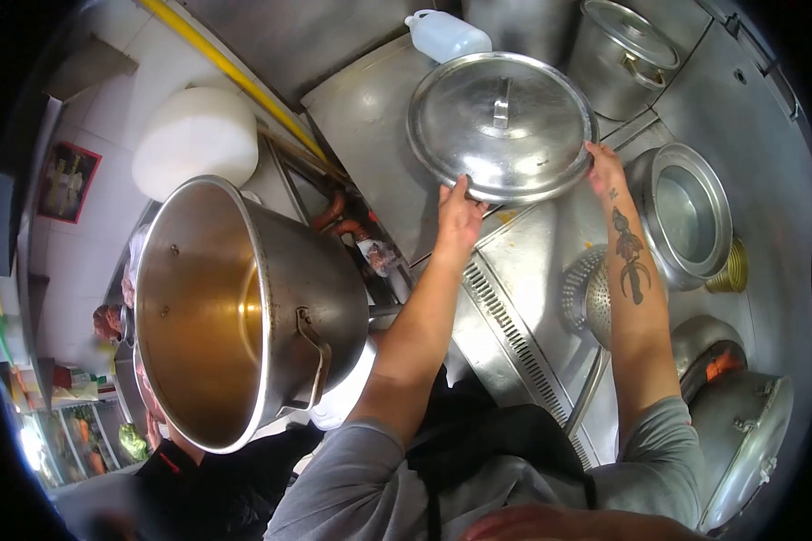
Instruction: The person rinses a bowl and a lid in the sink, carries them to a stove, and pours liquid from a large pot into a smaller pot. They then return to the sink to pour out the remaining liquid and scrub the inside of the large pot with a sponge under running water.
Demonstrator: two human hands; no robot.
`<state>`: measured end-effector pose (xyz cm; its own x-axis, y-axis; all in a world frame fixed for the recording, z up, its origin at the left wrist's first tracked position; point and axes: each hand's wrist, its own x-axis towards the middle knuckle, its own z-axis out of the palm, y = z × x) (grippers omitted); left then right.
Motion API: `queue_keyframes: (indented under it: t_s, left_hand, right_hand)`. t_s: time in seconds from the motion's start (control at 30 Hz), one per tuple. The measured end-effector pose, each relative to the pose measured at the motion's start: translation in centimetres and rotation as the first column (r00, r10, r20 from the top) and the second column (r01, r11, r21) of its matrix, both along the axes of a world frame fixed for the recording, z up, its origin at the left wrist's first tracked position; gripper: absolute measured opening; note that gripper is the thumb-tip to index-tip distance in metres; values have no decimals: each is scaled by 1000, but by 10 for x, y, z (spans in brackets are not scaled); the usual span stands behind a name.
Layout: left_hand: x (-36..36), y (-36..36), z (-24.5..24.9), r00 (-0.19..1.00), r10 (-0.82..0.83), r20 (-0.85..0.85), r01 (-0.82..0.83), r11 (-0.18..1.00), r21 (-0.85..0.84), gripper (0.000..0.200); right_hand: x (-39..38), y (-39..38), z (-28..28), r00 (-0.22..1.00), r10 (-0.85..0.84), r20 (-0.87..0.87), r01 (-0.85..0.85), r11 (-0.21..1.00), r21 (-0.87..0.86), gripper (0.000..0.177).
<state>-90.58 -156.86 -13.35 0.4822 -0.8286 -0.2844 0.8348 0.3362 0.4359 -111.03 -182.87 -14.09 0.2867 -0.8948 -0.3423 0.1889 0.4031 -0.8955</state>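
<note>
Both my arms reach forward to a large round metal pot lid [478, 99] with a strap handle on top. My left hand [461, 216] grips the lid's near rim, thumb on the upper side. On the right edge of the same lid, my right hand [604, 168] has its fingers closed around the rim. The lid is over the steel counter [361, 99]; whether it rests on anything is hidden beneath it. Just behind it lies a white plastic jug [448, 36] on its side.
A big stockpot [325, 261] stands at left, its open mouth toward me, near another person's dark clothing [235, 482]. To the right are a lidded pot [609, 72], an open pot [645, 212], a perforated strainer [585, 293] and a wok-like vessel [740, 451]. A slotted drain [514, 320] crosses the counter.
</note>
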Motion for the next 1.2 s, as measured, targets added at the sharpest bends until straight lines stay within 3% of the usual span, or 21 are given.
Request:
queue_keyframes:
  t_s: [0.13, 0.23, 0.33, 0.43, 0.57, 0.73, 0.87, 1.03, 1.2]
  left_hand:
    - [-1, -5, 7, 998, 47, -29, -48, 999, -19, 42]
    - [9, -1, 11, 998, 52, -35, -51, 998, 36, 40]
    - [14, 4, 10, 999, 44, 3, -43, 998, -38, 40]
    - [22, 7, -2, 996, 81, -43, -82, 997, -4, 27]
    - [27, 11, -7, 979, 168, -116, -172, 985, -22, 31]
    - [46, 19, -15, 979, 153, -132, -163, 985, -64, 35]
    - [63, 24, -32, 981, 134, -137, -150, 982, -114, 36]
    - [71, 33, -35, 964, 227, -140, -239, 968, -74, 35]
    - [83, 47, -13, 956, 275, -105, -282, 958, -53, 41]
  right_hand:
    - [2, 11, 12, 999, 38, -39, -37, 999, 25, 39]
    - [4, 28, 13, 994, 25, 105, -36, 993, 111, 35]
    - [4, 44, 3, 981, 23, 195, -43, 994, 102, 29]
    - [6, 48, -17, 979, -3, 202, -17, 995, 96, 24]
    - [18, 75, -14, 951, -57, 304, 19, 992, 126, 22]
    - [36, 93, -12, 946, -50, 322, 4, 990, 142, 19]
    - [49, 97, -17, 933, -37, 358, -14, 990, 138, 28]
    - [66, 98, -28, 919, 13, 393, -70, 989, 130, 33]
    - [103, 125, -9, 935, -67, 347, 1, 982, 187, 39]
